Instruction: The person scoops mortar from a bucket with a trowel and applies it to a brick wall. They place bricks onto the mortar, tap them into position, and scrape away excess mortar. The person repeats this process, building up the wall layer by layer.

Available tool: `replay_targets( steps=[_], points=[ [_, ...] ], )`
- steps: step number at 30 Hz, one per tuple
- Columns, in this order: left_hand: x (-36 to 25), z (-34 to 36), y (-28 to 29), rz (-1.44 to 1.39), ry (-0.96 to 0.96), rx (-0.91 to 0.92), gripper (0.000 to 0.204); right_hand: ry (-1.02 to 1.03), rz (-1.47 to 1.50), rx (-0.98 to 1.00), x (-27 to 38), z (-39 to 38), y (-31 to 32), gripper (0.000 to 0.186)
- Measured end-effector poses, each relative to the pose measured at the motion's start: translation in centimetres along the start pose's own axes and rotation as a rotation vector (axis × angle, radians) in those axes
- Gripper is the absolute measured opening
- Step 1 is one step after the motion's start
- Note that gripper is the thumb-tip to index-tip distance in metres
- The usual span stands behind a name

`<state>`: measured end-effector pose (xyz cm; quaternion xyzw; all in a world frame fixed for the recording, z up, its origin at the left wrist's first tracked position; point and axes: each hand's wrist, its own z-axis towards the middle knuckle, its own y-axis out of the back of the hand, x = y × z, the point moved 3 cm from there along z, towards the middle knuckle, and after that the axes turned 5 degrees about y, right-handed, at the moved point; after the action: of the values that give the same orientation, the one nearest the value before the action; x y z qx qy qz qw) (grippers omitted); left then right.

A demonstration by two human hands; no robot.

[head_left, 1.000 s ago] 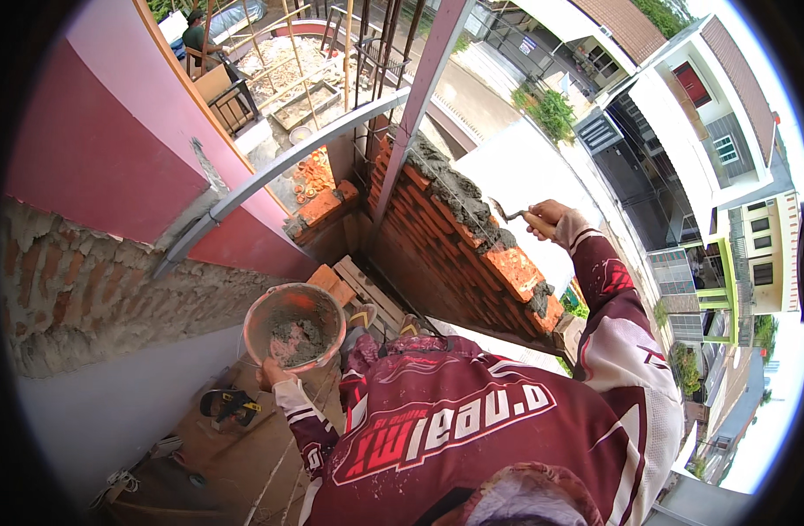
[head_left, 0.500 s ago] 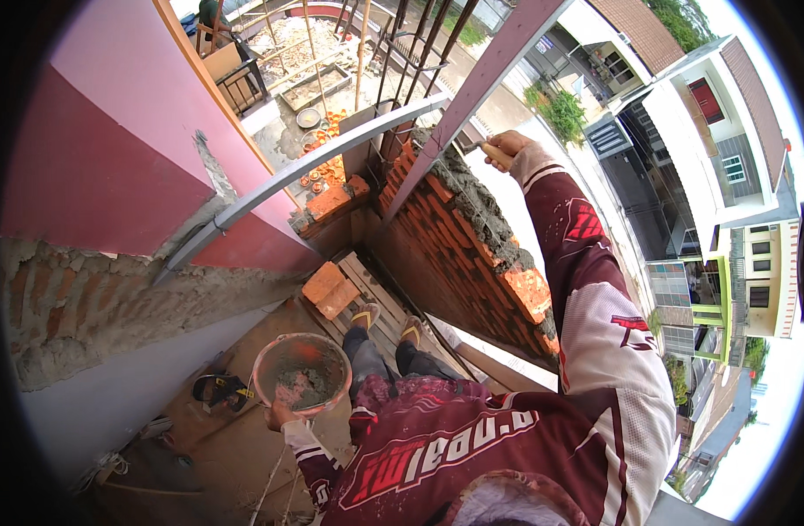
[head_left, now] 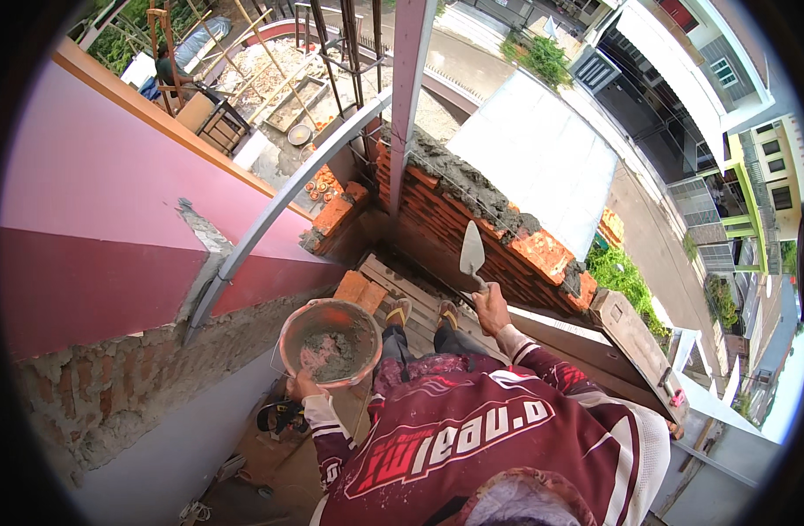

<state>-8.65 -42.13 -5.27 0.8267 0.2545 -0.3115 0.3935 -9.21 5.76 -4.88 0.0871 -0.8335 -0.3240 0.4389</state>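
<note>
Trowel and right hand have come back from the far end of the wall's top, where they were half a second ago beside the metal post. The blade now points up and away from the body, apart from the mortar bed that lies ahead of the right hand along the brick wall. It looks pale, with no heap on it, so the spreading appears paused, the bed laid but a bare brick stretch ahead and right of that hand. Those fingers are curled round the handle, leaving no visible gap. The left hand still grips the near-left rim of the bucket, its fingers partly hidden; the mortar inside sits just ahead and right of it. Loose bricks lie beyond the bucket, between the hands.
</note>
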Motion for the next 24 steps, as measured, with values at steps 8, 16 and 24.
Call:
replay_targets(
  steps=[8,16,24],
  points=[
    [-4.9,1.4,-1.0,0.013,-0.148,0.155,0.011,-0.059,0.624,-0.308,3.0,8.7,-12.3,0.032],
    [-6.1,1.1,0.7,0.034,-0.168,0.157,0.014,0.135,0.241,-0.288,10.9,16.0,-15.6,0.038],
    [-6.3,2.3,-1.4,0.176,-0.190,0.194,0.016,0.027,-0.217,0.021,7.2,12.3,-11.6,0.030]
  ],
)
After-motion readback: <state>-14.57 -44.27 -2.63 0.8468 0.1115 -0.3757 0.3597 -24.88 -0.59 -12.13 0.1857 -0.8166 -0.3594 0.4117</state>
